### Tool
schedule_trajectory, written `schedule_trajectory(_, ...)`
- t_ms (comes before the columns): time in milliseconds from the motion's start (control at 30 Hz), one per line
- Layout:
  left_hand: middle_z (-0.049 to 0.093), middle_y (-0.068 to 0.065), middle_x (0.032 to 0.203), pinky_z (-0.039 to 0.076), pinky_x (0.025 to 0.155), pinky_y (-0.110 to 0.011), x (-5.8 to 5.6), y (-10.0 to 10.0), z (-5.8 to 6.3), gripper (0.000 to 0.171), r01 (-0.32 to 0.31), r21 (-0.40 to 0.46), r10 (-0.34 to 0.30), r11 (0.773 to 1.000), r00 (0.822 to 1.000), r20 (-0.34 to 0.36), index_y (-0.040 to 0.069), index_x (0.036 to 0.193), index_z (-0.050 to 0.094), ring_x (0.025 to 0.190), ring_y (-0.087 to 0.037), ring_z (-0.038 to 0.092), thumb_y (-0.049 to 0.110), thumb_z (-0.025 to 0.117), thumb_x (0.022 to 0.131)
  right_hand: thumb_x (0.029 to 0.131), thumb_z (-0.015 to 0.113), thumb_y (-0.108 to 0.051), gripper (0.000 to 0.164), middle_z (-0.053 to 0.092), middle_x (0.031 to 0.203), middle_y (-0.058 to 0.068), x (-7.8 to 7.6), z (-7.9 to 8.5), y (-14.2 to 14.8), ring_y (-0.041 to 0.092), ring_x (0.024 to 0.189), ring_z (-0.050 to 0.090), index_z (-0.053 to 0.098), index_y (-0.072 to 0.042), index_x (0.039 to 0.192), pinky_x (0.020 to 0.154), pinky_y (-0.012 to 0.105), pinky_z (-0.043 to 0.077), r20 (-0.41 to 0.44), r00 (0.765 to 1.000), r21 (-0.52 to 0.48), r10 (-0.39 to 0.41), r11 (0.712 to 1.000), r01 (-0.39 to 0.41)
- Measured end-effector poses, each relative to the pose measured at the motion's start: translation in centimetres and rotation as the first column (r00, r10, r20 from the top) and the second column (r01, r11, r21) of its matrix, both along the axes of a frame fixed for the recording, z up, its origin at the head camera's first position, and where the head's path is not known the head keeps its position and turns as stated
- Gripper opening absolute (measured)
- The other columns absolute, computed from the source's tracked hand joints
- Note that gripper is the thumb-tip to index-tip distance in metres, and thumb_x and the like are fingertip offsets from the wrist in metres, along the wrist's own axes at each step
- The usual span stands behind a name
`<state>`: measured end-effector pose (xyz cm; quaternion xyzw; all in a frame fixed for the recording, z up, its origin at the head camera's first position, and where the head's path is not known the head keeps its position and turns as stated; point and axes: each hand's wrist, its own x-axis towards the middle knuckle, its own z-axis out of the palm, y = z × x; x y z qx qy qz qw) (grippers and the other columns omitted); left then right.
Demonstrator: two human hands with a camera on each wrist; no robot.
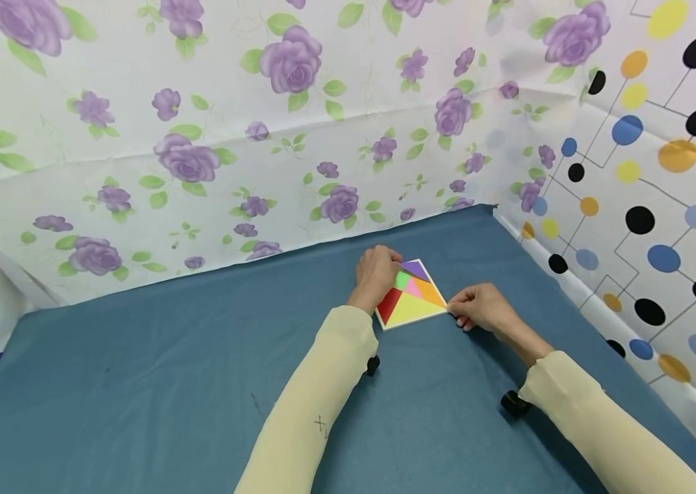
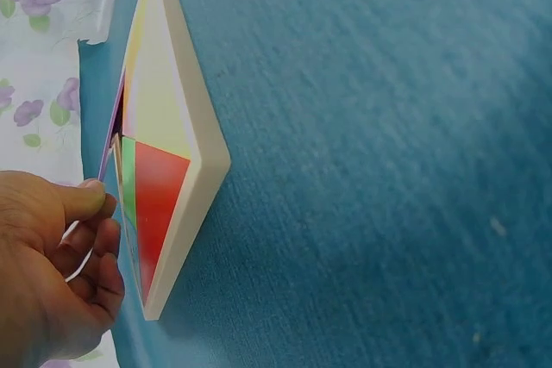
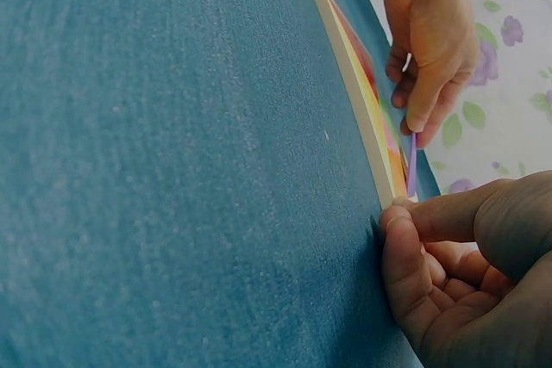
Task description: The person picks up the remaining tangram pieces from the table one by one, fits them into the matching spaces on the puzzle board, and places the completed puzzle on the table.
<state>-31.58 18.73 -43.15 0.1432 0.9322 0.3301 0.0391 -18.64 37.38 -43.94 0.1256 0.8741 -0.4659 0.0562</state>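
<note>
A square tangram puzzle (image 1: 414, 320) with a pale frame lies on the blue cloth, holding red, yellow, orange, pink and green pieces. My left hand (image 1: 377, 273) is at its far left side and pinches the purple triangle piece (image 2: 111, 140) between thumb and fingers. That piece is tilted up, with a dark gap under it in the left wrist view. My right hand (image 1: 482, 307) pinches the frame's right corner, thumb and forefinger together, other fingers curled, as the right wrist view shows. Part of the puzzle's left side is hidden behind my left hand in the head view.
Blue cloth (image 1: 156, 384) covers the table. A floral sheet (image 1: 230, 137) hangs along the back, and a dotted sheet (image 1: 663, 206) along the right. Small black devices (image 1: 515, 405) sit under both wrists.
</note>
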Motion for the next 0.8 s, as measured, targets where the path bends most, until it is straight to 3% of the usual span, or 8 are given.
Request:
schedule_trajectory(400, 0.074, 0.001, 0.117, 0.055, 0.087, -0.034, -0.06, 0.01, 0.04, 0.02, 0.034, -0.073, -0.037, 0.997, 0.998, -0.05, 0.02, 0.113, 0.082, 0.104, -0.02, 0.067, 0.016, 0.065, 0.103, 0.099, 0.07, -0.01, 0.018, 0.067, 0.071, 0.008, -0.09, -0.24, 0.09, 0.016, 0.06, 0.063, 0.076, 0.006, 0.104, 0.056, 0.029, 0.056, 0.019, 1.0, -0.003, -0.007, 1.0, 0.007)
schedule_trajectory(800, 0.074, 0.002, 0.119, 0.053, 0.093, -0.035, -0.21, 0.16, -0.14, 0.019, 0.026, -0.097, -0.03, 0.995, 0.998, -0.046, 0.02, 0.114, 0.082, 0.109, -0.02, 0.065, 0.018, 0.067, 0.102, 0.099, 0.071, -0.009, 0.017, 0.067, 0.07, 0.008, -0.03, -0.34, 0.05, 0.015, 0.059, 0.063, 0.076, 0.006, 0.102, 0.055, 0.029, 0.056, 0.007, 1.0, -0.003, -0.003, 1.0, 0.003)
